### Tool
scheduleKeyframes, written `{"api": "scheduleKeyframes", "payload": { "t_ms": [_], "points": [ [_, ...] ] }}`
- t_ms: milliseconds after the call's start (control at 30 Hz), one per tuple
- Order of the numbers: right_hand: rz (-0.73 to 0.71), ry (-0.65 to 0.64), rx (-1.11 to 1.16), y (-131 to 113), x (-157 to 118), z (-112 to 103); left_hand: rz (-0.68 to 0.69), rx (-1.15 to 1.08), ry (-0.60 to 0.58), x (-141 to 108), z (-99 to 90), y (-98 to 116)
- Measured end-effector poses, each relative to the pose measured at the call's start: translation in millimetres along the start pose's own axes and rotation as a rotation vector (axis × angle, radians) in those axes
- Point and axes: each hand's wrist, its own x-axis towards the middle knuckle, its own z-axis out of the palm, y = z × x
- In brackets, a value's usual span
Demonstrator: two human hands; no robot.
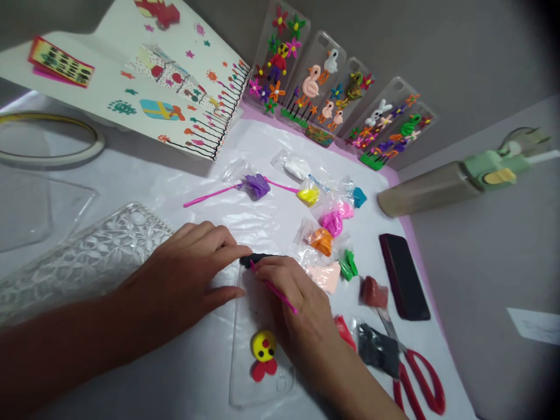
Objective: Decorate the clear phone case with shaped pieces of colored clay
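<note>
The right hand (pixel 301 297) pinches the pink tool (pixel 280 296). The left hand (pixel 192 268), thumb and finger apart, touches the black clay (pixel 259 257) at the far end of the clear case (pixel 245 332). Press softly so the clay lies straight.

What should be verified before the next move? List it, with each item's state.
1. Pink tool held in the right hand: ok.
2. Left hand at the left end of the black strip: ok.
3. Whole black strip visible: not ok, the right hand covers part.
4. Strip stuck firmly to the clear case: cannot tell.
5. Yellow face above the red bow on the case: ok.
6. Scissors apart from both hands: ok.
</note>
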Motion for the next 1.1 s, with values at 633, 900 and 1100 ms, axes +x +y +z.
{"api": "scheduleKeyframes", "payload": {
  "t_ms": [633,900,1100],
  "points": [
    [0.085,-0.081,0.209,0,-10,-12,0.021,-0.002,-0.009,-1,0.7,-3],
    [0.020,0.076,0.178,11,-14,-3,-0.019,0.014,-0.042,-1,-1.6,-1],
    [0.022,0.054,0.210,11,-11,0,0.020,-0.008,-0.060,-1,-1.8,-7]
  ]
}}
